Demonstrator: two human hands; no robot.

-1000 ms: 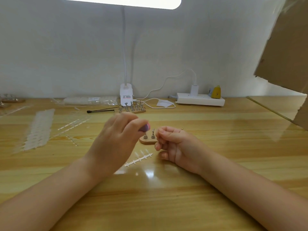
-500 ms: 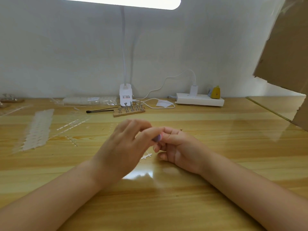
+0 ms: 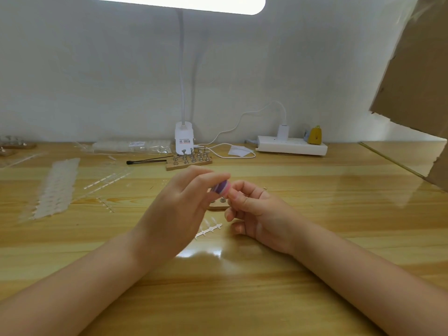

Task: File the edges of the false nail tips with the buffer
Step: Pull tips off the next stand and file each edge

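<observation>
Pale grey-white wall (image 3: 97,69) behind, plain, slightly mottled. Long wooden table (image 3: 315,214), light honey grain, glossy, lamp glare reflected near front centre. Desk lamp (image 3: 183,139): white base at wall edge, thin white neck rising, bright oblong head (image 3: 179,2) at top of view. White power strip (image 3: 292,147) against wall, right of lamp base, white plug and cable looping left. Brown cardboard sheet (image 3: 417,69) leaning in from upper right.

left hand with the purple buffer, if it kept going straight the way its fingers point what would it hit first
Most likely the fingertips of the right hand: the left hand points its purple-and-pink buffer block right at them, seemingly touching, though depth is unclear.
</observation>
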